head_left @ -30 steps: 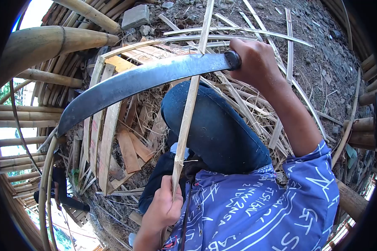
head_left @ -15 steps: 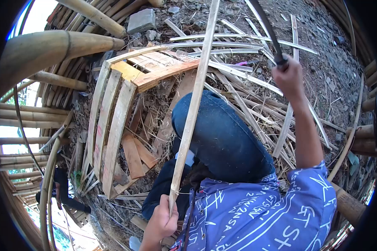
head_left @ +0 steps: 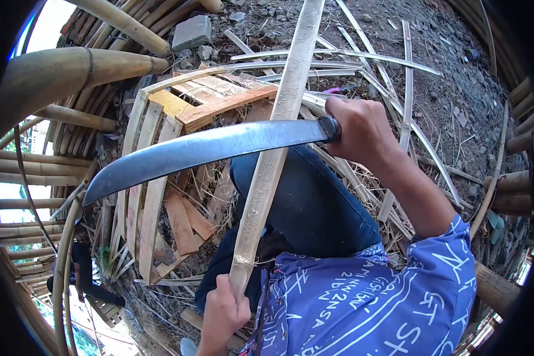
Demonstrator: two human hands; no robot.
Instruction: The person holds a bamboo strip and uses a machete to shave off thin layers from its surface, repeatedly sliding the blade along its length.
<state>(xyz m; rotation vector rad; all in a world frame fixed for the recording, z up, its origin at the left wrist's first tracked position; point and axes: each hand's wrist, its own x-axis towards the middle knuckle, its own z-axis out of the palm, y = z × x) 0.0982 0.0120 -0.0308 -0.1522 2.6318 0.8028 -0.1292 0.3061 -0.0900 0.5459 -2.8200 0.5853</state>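
Note:
My left hand (head_left: 224, 314) is closed around the lower end of a long bamboo strip (head_left: 252, 222), whose broad face is turned up toward me. The strip slants up past my bent knee and leaves the view at the top. In my right hand (head_left: 362, 127) is the dark handle of a machete (head_left: 202, 148). Its wide, curved blade points left and crosses over the strip, with the tip beyond the wooden crate (head_left: 231, 105). The blade covers part of the strip and of the crate's slats.
Several split bamboo strips (head_left: 406, 83) and shavings lie on the dirt ground around the crate. A concrete block (head_left: 191, 32) is at the upper left. Thick bamboo poles (head_left: 47, 77) jut in from the left. Another person (head_left: 86, 276) is at the lower left.
My right hand has come down and left, swinging the machete from upright to lying across the strip. The strip has turned to show its wider face, still in my left hand.

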